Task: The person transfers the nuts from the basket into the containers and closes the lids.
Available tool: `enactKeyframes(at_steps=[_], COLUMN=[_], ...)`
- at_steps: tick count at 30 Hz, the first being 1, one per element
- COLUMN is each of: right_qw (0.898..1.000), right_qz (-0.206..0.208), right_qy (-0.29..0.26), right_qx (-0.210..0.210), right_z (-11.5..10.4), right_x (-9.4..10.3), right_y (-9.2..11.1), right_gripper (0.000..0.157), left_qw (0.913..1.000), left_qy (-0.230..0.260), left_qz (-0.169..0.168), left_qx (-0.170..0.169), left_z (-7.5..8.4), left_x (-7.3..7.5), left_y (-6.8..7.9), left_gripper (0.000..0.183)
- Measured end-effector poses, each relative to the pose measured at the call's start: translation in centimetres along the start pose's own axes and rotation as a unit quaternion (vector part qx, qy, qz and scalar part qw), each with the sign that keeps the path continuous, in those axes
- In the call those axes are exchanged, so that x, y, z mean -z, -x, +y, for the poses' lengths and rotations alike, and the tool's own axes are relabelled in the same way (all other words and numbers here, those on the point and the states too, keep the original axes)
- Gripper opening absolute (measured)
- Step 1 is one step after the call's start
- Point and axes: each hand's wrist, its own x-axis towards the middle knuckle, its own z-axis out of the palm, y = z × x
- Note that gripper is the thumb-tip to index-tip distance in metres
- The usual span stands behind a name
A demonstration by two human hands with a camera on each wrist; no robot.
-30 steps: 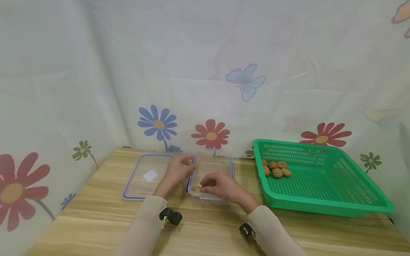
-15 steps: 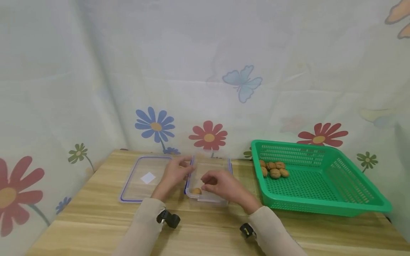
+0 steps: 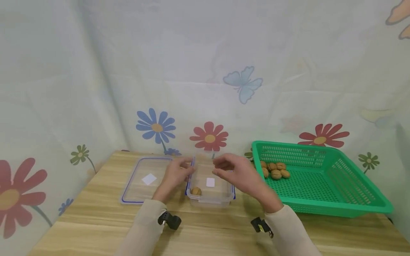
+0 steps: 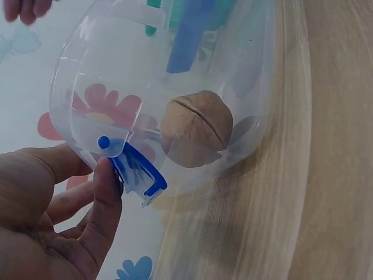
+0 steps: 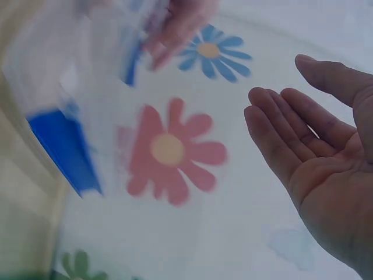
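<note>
A clear plastic food container point(image 3: 214, 201) with blue side clips stands on the table, one walnut point(image 3: 196, 191) in its near left corner. My left hand point(image 3: 174, 174) pinches the container's left edge; in the left wrist view its fingers point(image 4: 106, 198) are at the blue clip point(image 4: 140, 169), with the walnut point(image 4: 197, 128) seen through the wall. Over the container's right side my right hand point(image 3: 240, 174) is raised, holding nothing. Its fingers are loosely extended and the thumb point(image 5: 332, 79) stands apart from them in the right wrist view.
A clear lid point(image 3: 132, 186) with a blue seal lies left of the container. To the right is a green plastic basket point(image 3: 323, 204), several walnuts point(image 3: 276, 174) grouped at its left side. A floral curtain point(image 3: 198, 78) hangs behind the wooden table point(image 3: 208, 234).
My right hand has let go of the walnut in the container's near left corner, then lifted and moved right. The left hand stays at the container's left edge.
</note>
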Motion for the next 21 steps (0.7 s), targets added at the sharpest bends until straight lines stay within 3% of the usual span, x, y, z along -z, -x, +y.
enactKeyframes(at_steps=[6,12,21], right_qw=[0.999,0.999,0.997], right_qz=[0.041,0.037,0.019], right_qy=[0.019,0.030,0.044], right_qx=[-0.010,-0.010,-0.063], right_z=[-0.8,-0.9,2.2], right_x=[4.3,8.2,13.6], right_y=[0.3,0.1,-1.1], right_gripper=[0.033,0.031,0.039], left_qw=[1.0000,0.9999,1.0000], left_qy=[0.005,0.008,0.008], left_qz=[0.003,0.006,0.005], left_qx=[-0.003,-0.003,0.000], left_z=[-0.1,-0.1,0.0], left_x=[0.0,-0.1,-0.2], left_y=[0.0,-0.1,0.0], left_gripper=[0.045,0.044,0.044])
